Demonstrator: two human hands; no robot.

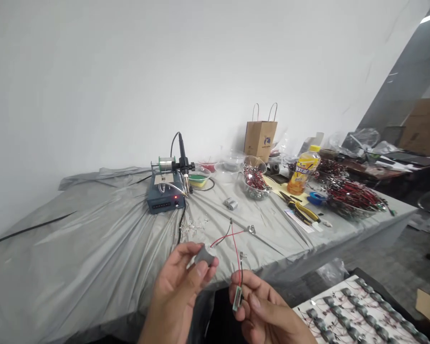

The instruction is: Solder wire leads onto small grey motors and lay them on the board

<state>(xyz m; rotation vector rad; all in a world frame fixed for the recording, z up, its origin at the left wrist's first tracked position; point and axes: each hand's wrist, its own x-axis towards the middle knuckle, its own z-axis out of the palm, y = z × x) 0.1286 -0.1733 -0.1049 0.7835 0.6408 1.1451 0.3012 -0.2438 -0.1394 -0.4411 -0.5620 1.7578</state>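
Observation:
Between the fingers and thumb of my left hand [179, 291] is a small grey motor-like part [204, 257] with a red and a black wire coming off its top. My right hand [267, 313] pinches a small green circuit board [237, 299], from which another red and black wire rise. The wires of the two parts cross above the tabletop, and I cannot tell whether they are joined. Near the red wire's end a small metal piece [251, 230] lies on the grey sheet. Farther back sits a silvery cylindrical part [231, 204].
A soldering station [165, 196] with a solder spool [166, 164] and an iron [182, 155] stands at the back. To the right are yellow-handled pliers [303, 210], a drink bottle [304, 169] and wire bundles [354, 196]. Lower right, a white board [304, 310] bears rows of wired parts.

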